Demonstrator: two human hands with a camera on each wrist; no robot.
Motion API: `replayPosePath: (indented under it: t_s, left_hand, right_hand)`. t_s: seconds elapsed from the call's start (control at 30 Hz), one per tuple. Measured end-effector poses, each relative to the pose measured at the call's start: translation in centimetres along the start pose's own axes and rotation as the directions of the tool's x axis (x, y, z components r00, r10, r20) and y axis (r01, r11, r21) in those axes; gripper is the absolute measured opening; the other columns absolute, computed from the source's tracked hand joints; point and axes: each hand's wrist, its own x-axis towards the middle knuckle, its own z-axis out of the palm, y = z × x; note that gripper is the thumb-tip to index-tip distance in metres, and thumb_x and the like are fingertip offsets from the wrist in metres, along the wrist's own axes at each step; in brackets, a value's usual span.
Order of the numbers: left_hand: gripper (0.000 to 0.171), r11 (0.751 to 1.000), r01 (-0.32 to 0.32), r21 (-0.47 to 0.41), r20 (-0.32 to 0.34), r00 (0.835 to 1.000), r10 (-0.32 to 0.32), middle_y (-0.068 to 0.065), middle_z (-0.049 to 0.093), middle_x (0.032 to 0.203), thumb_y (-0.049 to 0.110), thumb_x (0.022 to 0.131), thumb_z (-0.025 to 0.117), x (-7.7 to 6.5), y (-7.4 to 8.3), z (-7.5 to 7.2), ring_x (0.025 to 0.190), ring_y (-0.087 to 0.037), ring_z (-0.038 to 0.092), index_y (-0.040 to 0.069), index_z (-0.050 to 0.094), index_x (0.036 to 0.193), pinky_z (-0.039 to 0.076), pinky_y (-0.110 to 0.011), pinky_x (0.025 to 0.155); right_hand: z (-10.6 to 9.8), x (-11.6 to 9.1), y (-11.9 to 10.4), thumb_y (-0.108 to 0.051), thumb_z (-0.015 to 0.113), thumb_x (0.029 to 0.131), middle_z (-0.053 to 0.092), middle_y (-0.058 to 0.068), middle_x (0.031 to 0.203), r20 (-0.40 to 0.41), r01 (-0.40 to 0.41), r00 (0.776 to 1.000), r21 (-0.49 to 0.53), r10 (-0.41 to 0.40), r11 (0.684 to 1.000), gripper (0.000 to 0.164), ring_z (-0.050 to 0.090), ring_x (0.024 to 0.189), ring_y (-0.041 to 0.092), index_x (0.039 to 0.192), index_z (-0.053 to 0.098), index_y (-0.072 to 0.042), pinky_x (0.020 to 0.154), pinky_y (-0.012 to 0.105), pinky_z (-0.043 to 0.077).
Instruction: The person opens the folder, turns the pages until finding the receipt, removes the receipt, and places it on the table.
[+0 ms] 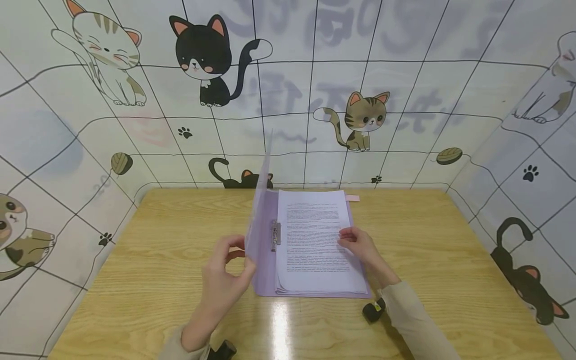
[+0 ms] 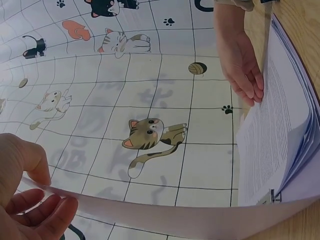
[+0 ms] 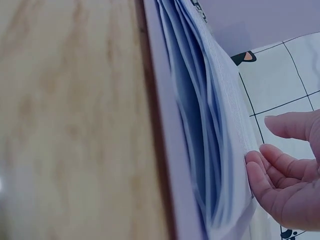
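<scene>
A purple folder (image 1: pixel 266 280) lies open on the table, with a stack of printed paper (image 1: pixel 315 240) on its right side. Beside the stack's left edge is a metal clip (image 1: pixel 275 236) on the folder. My left hand (image 1: pixel 223 280) pinches the edge of the folder cover (image 1: pixel 258 215), which stands nearly upright. The left wrist view shows this cover (image 2: pixel 165 217) edge-on, between thumb and fingers. My right hand (image 1: pixel 360 245) touches the right edge of the top sheet with relaxed fingertips. Seen from the right wrist, the sheets (image 3: pixel 200 125) fan apart slightly at their edges.
A pink tab (image 1: pixel 353 198) sticks out past the folder's upper right. The wooden table (image 1: pixel 171 225) carries the folder. A wall covering (image 1: pixel 288 90) with cartoon cats rises behind and at both sides. Black wrist devices (image 1: pixel 374 310) sit at both cuffs.
</scene>
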Motion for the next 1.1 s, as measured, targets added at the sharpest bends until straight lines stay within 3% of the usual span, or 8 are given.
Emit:
replayPosePath:
  t_s: [0.2, 0.53, 0.8, 0.9, 0.97, 1.1]
  left_hand:
    - [0.046, 0.993, 0.06, 0.102, -0.028, 0.998, -0.057, -0.017, 0.06, 0.098, -0.014, 0.064, 0.054, -0.3, -0.7, -2.5, 0.085, -0.015, 0.058, -0.011, 0.051, 0.11, 0.051, -0.015, 0.069]
    - [0.07, 0.984, 0.141, 0.111, -0.118, 0.985, -0.128, -0.021, 0.054, 0.111, -0.021, 0.063, 0.053, -1.2, -2.1, -5.5, 0.088, -0.007, 0.056, -0.011, 0.037, 0.13, 0.047, -0.009, 0.066]
    - [0.074, 0.946, 0.288, 0.147, -0.184, 0.948, -0.26, -0.008, 0.05, 0.111, -0.024, 0.062, 0.055, -2.7, -3.4, -7.3, 0.087, -0.001, 0.054, -0.011, 0.034, 0.132, 0.046, -0.006, 0.067]
    - [0.073, 0.925, 0.345, 0.16, -0.212, 0.927, -0.309, -0.007, 0.049, 0.107, -0.024, 0.063, 0.055, -3.2, -3.8, -7.9, 0.082, -0.001, 0.054, -0.011, 0.034, 0.132, 0.046, -0.006, 0.065]
    - [0.071, 0.897, 0.409, 0.168, -0.237, 0.9, -0.366, -0.005, 0.05, 0.103, -0.022, 0.065, 0.054, -3.5, -4.0, -8.3, 0.08, 0.001, 0.054, -0.011, 0.034, 0.132, 0.047, -0.006, 0.063]
    - [0.068, 0.804, 0.563, 0.189, -0.286, 0.815, -0.504, -0.006, 0.05, 0.101, -0.019, 0.068, 0.056, -4.2, -4.7, -9.2, 0.076, 0.004, 0.053, -0.009, 0.034, 0.131, 0.046, -0.006, 0.061]
  right_hand:
    - [-0.1, 0.0, -0.1, -0.004, 0.063, 0.084, 0.061, 0.02, 0.104, -0.001, -0.002, 1.0, -0.019, 0.002, 1.0, 0.03, 0.059, 0.095, 0.03, 0.111, 0.057, 0.008, 0.086, 0.037, 0.047]
    - [-0.1, 0.1, -0.1, -0.005, 0.063, 0.086, 0.061, 0.019, 0.106, 0.016, -0.023, 1.0, -0.035, 0.024, 0.999, 0.03, 0.058, 0.097, 0.029, 0.113, 0.056, 0.006, 0.087, 0.039, 0.046]
    - [-0.1, -0.1, -0.3, -0.006, 0.063, 0.086, 0.06, 0.019, 0.107, 0.018, -0.025, 1.0, -0.032, 0.026, 0.999, 0.03, 0.058, 0.097, 0.03, 0.113, 0.056, 0.006, 0.087, 0.039, 0.046]
    - [-0.2, -0.1, -0.3, -0.006, 0.062, 0.086, 0.06, 0.02, 0.107, 0.021, -0.012, 1.0, -0.037, 0.013, 0.999, 0.031, 0.058, 0.097, 0.03, 0.113, 0.056, 0.007, 0.087, 0.039, 0.047]
    - [-0.2, -0.1, -0.2, -0.006, 0.062, 0.086, 0.06, 0.02, 0.107, 0.02, -0.007, 1.0, -0.043, 0.008, 0.999, 0.031, 0.058, 0.097, 0.03, 0.113, 0.056, 0.006, 0.087, 0.039, 0.047]
    - [-0.1, 0.0, 0.0, -0.006, 0.063, 0.086, 0.061, 0.019, 0.107, 0.018, -0.008, 1.0, -0.056, 0.009, 0.998, 0.031, 0.059, 0.097, 0.03, 0.113, 0.056, 0.006, 0.087, 0.04, 0.047]
